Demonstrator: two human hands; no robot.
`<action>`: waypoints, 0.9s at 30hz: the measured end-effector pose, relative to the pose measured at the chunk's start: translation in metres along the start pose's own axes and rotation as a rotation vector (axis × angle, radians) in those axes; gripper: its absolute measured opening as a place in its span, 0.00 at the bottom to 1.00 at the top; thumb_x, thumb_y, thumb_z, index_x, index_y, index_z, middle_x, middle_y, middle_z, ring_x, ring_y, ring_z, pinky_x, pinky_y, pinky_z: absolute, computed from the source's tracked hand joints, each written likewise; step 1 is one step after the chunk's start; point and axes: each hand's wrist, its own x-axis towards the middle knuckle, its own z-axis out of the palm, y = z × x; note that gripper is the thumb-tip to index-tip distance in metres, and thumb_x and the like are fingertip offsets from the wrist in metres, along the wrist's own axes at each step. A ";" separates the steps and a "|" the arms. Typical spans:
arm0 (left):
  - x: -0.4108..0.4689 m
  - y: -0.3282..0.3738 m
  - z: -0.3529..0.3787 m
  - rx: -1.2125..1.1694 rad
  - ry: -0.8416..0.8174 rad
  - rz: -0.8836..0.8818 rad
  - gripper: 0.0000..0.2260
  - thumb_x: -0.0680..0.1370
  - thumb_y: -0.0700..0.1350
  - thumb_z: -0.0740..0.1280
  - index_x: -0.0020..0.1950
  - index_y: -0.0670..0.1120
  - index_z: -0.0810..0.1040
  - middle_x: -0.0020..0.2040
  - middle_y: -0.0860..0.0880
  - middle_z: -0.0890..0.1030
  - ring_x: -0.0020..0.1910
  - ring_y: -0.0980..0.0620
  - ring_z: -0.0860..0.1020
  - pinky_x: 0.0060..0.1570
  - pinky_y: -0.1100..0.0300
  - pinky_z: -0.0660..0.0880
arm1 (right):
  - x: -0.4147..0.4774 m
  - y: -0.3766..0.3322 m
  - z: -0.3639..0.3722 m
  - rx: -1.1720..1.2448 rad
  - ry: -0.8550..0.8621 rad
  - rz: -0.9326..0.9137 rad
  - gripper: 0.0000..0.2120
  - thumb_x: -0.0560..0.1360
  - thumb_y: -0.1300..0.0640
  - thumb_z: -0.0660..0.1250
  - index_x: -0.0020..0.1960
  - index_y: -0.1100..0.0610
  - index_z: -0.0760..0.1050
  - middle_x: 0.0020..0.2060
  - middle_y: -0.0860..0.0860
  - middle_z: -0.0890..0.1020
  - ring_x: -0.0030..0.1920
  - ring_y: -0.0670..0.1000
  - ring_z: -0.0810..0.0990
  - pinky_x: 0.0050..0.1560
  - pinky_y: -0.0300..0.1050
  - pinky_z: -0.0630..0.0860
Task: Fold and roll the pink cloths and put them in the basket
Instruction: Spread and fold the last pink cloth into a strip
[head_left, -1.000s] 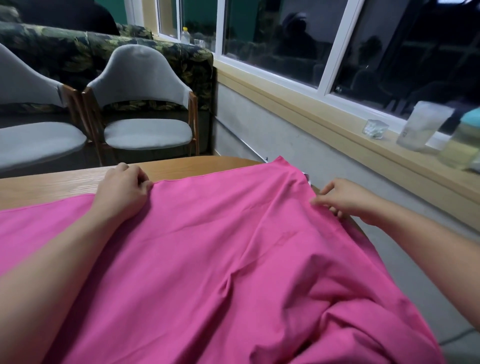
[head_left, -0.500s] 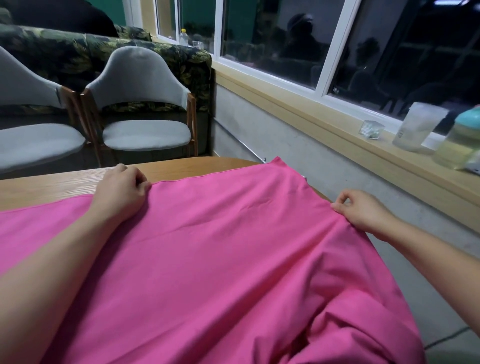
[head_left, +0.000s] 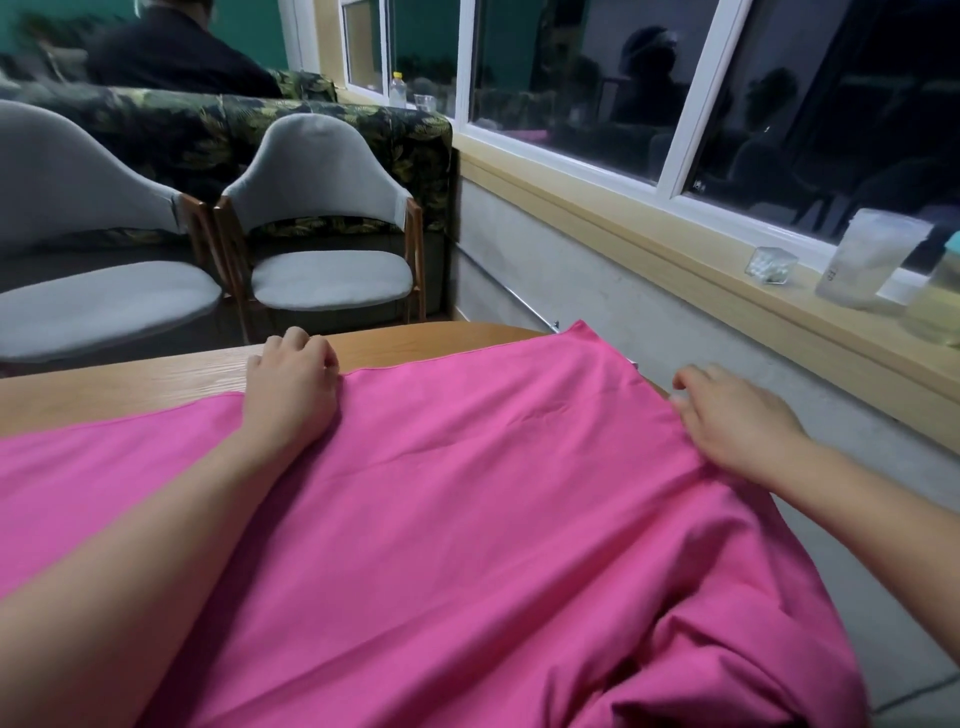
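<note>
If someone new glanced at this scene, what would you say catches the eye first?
The bright pink cloth spread over the wooden table fills most of the view. The left hand grips its far edge, and the right hand rests at its right edge. Two grey chairs stand beyond the table.

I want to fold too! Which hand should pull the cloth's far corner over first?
Probably the right hand: it lies at the cloth's right edge, close to the far corner. The left hand pinches the far edge mid-table, so it can anchor.
</note>
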 end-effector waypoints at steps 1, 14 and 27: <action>-0.004 0.001 -0.005 0.024 0.009 0.025 0.03 0.79 0.47 0.68 0.50 0.49 0.79 0.53 0.44 0.77 0.52 0.39 0.74 0.52 0.43 0.71 | -0.002 -0.013 -0.005 0.055 -0.015 -0.041 0.16 0.83 0.42 0.56 0.62 0.51 0.72 0.58 0.55 0.79 0.56 0.62 0.81 0.55 0.57 0.79; -0.141 -0.090 -0.113 0.023 -0.277 -0.014 0.19 0.84 0.60 0.58 0.70 0.53 0.74 0.74 0.50 0.73 0.69 0.45 0.76 0.66 0.46 0.75 | -0.071 -0.201 -0.002 0.356 -0.195 -0.525 0.33 0.82 0.32 0.52 0.83 0.45 0.60 0.81 0.48 0.63 0.81 0.50 0.61 0.80 0.58 0.61; -0.200 -0.126 -0.138 0.101 -0.362 -0.134 0.41 0.75 0.73 0.37 0.86 0.60 0.53 0.86 0.58 0.50 0.84 0.58 0.47 0.82 0.53 0.48 | -0.077 -0.221 0.026 0.267 -0.161 -0.498 0.43 0.75 0.23 0.36 0.85 0.41 0.50 0.85 0.43 0.48 0.84 0.45 0.45 0.84 0.49 0.44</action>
